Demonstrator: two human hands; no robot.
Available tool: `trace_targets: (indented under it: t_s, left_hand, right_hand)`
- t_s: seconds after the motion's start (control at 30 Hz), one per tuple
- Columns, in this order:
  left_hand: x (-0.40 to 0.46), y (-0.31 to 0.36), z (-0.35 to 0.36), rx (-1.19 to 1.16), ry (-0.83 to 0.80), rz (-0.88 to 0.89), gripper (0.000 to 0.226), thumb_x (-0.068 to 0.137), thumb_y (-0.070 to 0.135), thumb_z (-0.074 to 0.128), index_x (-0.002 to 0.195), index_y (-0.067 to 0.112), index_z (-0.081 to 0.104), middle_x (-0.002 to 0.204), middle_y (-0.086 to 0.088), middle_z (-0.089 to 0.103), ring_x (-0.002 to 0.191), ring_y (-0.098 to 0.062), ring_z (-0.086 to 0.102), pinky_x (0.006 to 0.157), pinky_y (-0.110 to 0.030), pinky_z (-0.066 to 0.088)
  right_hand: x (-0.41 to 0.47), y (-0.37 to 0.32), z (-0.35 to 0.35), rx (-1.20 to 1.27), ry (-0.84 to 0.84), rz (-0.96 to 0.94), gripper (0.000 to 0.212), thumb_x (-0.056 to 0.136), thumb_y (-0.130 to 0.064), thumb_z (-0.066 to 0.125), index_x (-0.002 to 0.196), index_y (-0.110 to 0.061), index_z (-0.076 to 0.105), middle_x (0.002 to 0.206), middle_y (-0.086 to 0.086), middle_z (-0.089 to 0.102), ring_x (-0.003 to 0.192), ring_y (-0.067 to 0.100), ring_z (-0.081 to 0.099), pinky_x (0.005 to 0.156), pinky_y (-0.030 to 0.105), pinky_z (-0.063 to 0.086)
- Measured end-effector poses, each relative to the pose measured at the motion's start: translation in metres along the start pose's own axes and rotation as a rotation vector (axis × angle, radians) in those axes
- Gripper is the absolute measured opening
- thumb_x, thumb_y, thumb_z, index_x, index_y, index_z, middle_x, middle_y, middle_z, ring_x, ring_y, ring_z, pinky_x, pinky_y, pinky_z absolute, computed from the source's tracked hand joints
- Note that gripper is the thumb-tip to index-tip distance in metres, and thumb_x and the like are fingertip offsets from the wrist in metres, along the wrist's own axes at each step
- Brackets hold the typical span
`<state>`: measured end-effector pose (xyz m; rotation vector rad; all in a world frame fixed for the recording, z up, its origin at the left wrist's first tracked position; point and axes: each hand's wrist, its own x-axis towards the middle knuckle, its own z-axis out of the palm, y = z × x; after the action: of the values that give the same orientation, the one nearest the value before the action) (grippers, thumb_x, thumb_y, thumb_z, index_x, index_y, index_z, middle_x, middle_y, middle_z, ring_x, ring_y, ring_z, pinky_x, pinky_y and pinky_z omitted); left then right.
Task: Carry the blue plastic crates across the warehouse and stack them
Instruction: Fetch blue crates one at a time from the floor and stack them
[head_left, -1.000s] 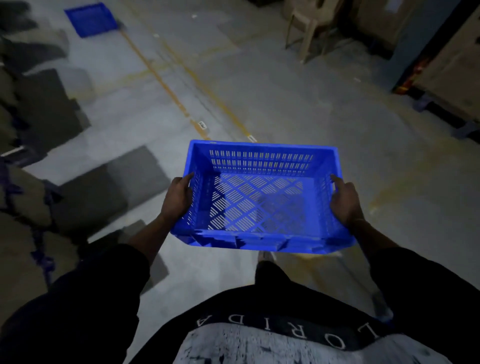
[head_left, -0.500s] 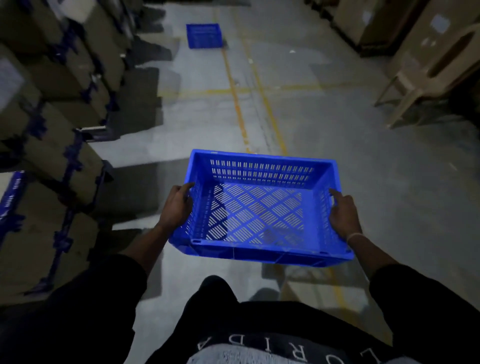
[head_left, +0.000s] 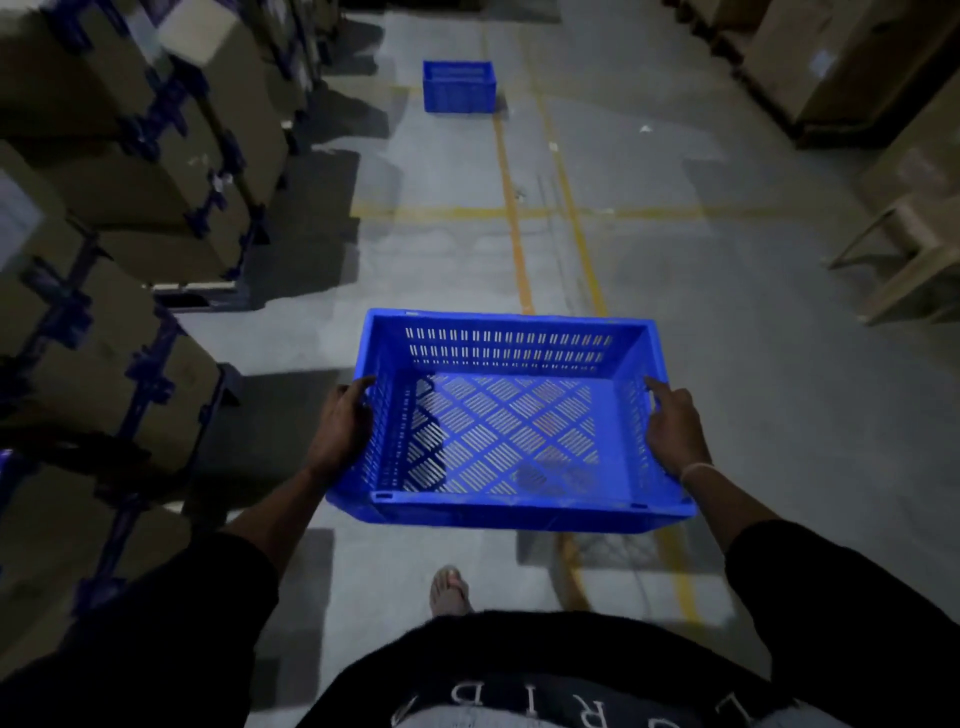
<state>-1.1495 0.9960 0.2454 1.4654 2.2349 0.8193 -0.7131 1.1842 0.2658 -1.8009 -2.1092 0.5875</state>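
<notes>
- The stacked cartons (head_left: 130, 171) on blue pallets line the left of the aisle, one pallet corner (head_left: 228, 379) jutting toward the walking line; drifting left could clip it with a hip or the load.
- The carried blue crate (head_left: 511, 421) is held level in front of the waist, empty, above the concrete floor (head_left: 727, 389). It hides the ground just ahead of the feet, so anything lying there would likely go unseen in this dim light.
- The plastic chair (head_left: 904, 249) stands at the right edge of the aisle; a swing that way could catch its legs.
- The second blue crate (head_left: 458, 85) sits on the floor far ahead, beside the yellow line (head_left: 511, 223), apparently the stacking base. A crooked set-down would probably leave the rims unseated.
- The left hand (head_left: 340, 428) grips the crate's left wall, thumb over the rim; the right hand (head_left: 675, 431) clasps the right wall, forefinger along the rim. Neither visibly supports the base, so a jolt might let it slip.
- A sandalled foot (head_left: 450, 590) steps forward, toes exposed to a dropped crate.
</notes>
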Motion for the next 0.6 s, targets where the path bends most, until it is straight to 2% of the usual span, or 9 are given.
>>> trace_targets:
  t_s: [0.03, 0.1, 0.33, 0.4, 0.6]
  left_hand:
    - [0.021, -0.003, -0.002, 0.009, -0.004, -0.005, 0.051, 0.097, 0.006, 0.057, 0.147, 0.015, 0.048, 0.121, -0.022, 0.053, 0.107, -0.028, 0.056, 0.092, -0.032, 0.040]
    - [0.062, -0.007, -0.003, 0.016, -0.003, -0.028, 0.051, 0.097, 0.006, 0.057, 0.147, 0.014, 0.049, 0.120, -0.023, 0.054, 0.109, -0.036, 0.056, 0.095, -0.042, 0.041]
    - [0.203, -0.017, 0.010, 0.008, -0.020, -0.029, 0.049, 0.099, 0.011, 0.056, 0.146, 0.021, 0.047, 0.115, -0.013, 0.051, 0.101, -0.026, 0.057, 0.091, -0.034, 0.043]
    - [0.249, -0.014, 0.020, 0.026, -0.010, -0.028, 0.050, 0.097, 0.010, 0.056, 0.145, 0.020, 0.047, 0.113, -0.013, 0.053, 0.102, -0.027, 0.058, 0.088, -0.032, 0.042]
    - [0.395, 0.004, 0.045, 0.063, 0.044, -0.042, 0.053, 0.093, 0.003, 0.058, 0.144, 0.016, 0.050, 0.107, -0.019, 0.058, 0.103, -0.034, 0.059, 0.085, -0.038, 0.045]
  right_hand:
    - [0.019, -0.007, 0.004, 0.004, 0.001, -0.001, 0.057, 0.090, 0.003, 0.048, 0.144, -0.017, 0.046, 0.115, 0.024, 0.045, 0.089, 0.046, 0.056, 0.079, 0.041, 0.046]
    - [0.054, -0.019, 0.011, 0.012, 0.008, 0.004, 0.058, 0.089, 0.005, 0.049, 0.143, -0.015, 0.048, 0.114, 0.023, 0.045, 0.087, 0.045, 0.057, 0.079, 0.040, 0.046]
    - [0.195, -0.038, 0.032, 0.031, 0.001, -0.001, 0.058, 0.087, 0.006, 0.049, 0.142, -0.014, 0.049, 0.111, 0.023, 0.046, 0.086, 0.046, 0.057, 0.079, 0.042, 0.047]
    - [0.246, -0.041, 0.039, 0.034, -0.004, -0.023, 0.058, 0.087, 0.007, 0.049, 0.142, -0.013, 0.049, 0.110, 0.024, 0.047, 0.086, 0.046, 0.057, 0.079, 0.041, 0.047]
    - [0.412, -0.054, 0.047, 0.051, -0.006, -0.065, 0.055, 0.088, 0.008, 0.048, 0.140, -0.010, 0.051, 0.106, 0.026, 0.047, 0.084, 0.046, 0.057, 0.078, 0.039, 0.045]
